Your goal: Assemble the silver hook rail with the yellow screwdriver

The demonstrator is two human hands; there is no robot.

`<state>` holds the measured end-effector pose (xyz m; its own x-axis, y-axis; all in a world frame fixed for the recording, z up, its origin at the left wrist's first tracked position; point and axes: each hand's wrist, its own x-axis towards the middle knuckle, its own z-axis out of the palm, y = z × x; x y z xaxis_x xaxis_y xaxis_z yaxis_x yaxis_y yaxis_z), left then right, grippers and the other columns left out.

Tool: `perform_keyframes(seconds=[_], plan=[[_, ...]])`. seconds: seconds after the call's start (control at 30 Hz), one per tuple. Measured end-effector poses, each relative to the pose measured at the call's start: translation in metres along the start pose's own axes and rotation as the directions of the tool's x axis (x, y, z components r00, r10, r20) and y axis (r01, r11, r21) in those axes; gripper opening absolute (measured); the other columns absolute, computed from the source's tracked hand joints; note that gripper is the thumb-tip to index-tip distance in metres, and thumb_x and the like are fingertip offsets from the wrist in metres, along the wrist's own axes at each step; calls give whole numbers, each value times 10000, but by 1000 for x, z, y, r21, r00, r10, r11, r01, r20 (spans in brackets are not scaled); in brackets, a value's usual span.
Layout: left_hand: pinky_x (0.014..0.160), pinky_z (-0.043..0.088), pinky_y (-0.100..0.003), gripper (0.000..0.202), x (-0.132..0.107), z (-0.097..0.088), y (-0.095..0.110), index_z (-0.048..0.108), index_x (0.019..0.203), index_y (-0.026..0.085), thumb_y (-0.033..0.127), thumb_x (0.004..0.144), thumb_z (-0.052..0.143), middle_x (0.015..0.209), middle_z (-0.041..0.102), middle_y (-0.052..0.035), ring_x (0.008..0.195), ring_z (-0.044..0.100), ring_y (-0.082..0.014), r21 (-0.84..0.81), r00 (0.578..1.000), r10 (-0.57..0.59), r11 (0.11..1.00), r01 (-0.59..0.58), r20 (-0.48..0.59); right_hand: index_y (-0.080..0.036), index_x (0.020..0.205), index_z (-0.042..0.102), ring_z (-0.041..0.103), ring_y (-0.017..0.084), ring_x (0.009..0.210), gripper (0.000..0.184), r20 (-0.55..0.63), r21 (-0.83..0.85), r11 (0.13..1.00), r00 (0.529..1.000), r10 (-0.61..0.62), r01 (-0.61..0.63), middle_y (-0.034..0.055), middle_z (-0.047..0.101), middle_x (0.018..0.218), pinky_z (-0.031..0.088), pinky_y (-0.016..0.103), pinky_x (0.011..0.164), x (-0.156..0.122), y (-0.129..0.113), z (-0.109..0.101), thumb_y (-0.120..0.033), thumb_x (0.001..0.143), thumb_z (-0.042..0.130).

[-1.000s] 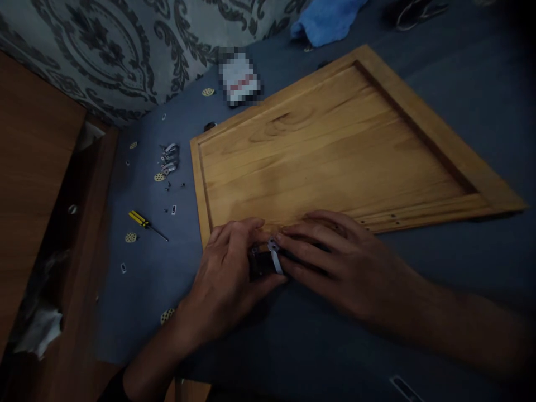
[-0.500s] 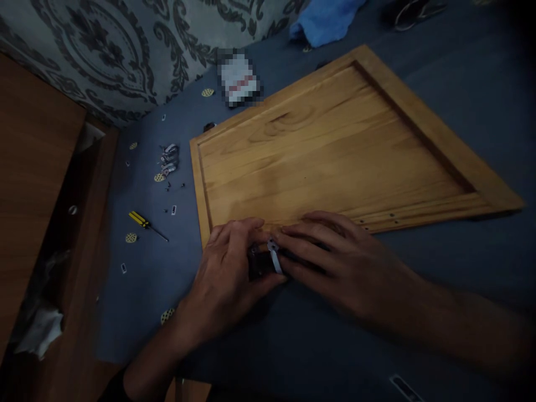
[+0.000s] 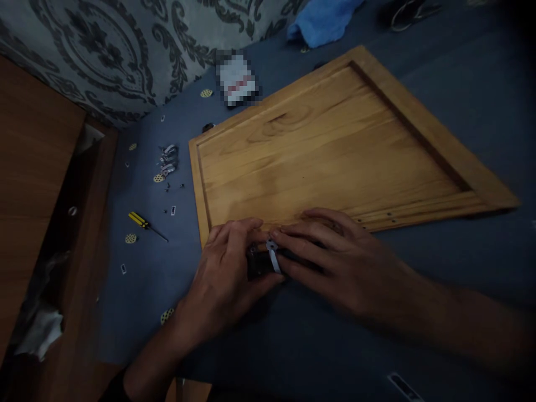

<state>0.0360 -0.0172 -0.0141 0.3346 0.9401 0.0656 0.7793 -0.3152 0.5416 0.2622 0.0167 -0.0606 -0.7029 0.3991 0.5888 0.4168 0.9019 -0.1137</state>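
A wooden cabinet door [image 3: 318,151] with a raised frame lies flat on the blue-grey surface. At its near edge is a small metal hinge [image 3: 273,258], pinched between my hands. My left hand [image 3: 228,268] curls about its left side, the thumb against the lower end and the fingers over the door's edge. From the other side my right hand [image 3: 335,257] presses its fingertips to the hinge's top and side. Shadow and fingers hide part of the hinge and where it meets the door.
Left of the door lie a yellow-and-black screwdriver [image 3: 146,226], several metal hinges [image 3: 168,161], screws and yellow perforated discs [image 3: 131,238]. Behind it are a blurred white packet [image 3: 238,81] and a blue cloth [image 3: 322,22]. A wooden cabinet [image 3: 33,167] borders the left side.
My hands hold nearly the same pose around the hinge. The door and the surroundings have shifted very slightly left in view.
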Motion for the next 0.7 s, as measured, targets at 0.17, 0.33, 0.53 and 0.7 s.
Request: perform_keyframes(seconds=[0.17,0.33,0.53,0.7], plan=[[981,608,-506,828,0,-1,2,424,1375,310,245,765,980,1242,743,-56,1150,735,-320,33,1000,11,999,-10,-14,-215,1031,799,670,244,1113,350,-37,6,999,999,33,-33,71,802,1202,545,528,1092,-1,-1,4,-149,1088,460],[988,602,-511,786,1,0,2,439,1363,303,261,781,967,1240,746,-59,1167,727,-324,33,1000,20,999,-20,-16,-195,1035,801,692,249,1083,278,-14,-6,1000,1000,0,0,72,805,1219,566,502,1055,0,1,1,-155,1066,528],[1019,588,-522,758,1,-1,1,445,1329,291,255,781,969,1264,747,-62,1196,720,-325,35,999,36,999,-35,-16,-201,1029,820,680,244,1079,384,-6,-23,1000,1000,6,-6,74,815,1201,593,499,1019,2,-1,-1,-145,1093,446],[964,606,-486,777,2,-1,2,438,1347,293,280,782,972,1254,741,-59,1178,713,-326,53,1000,18,998,-18,-10,-198,994,821,675,246,1065,431,-29,-32,999,999,16,-17,65,819,1190,601,496,1006,3,-2,1,-151,1110,409]])
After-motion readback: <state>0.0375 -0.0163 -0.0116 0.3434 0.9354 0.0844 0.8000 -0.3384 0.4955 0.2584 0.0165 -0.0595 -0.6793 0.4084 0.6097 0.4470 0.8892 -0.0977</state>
